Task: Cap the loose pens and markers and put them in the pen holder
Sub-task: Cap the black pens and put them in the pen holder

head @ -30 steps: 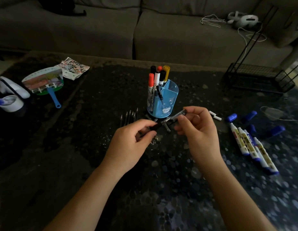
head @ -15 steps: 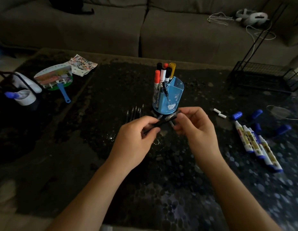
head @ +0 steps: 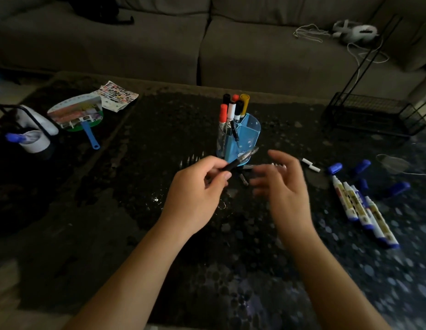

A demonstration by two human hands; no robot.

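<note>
Head view: pen (head: 243, 158) in left hand (head: 197, 189), pen holder (head: 248, 136) just beyond.
Left hand pinches the pen's dark rear end. The long axis slants up and right, and the clear, seemingly capped tip overlaps the holder's lower front. The holder stands beyond the grip, nearer the left hand. Right hand (head: 285, 186), blurred, fingers spread, holds nothing. Uncapped markers (head: 364, 208) and blue caps (head: 334, 167) lie well to the right.
</note>
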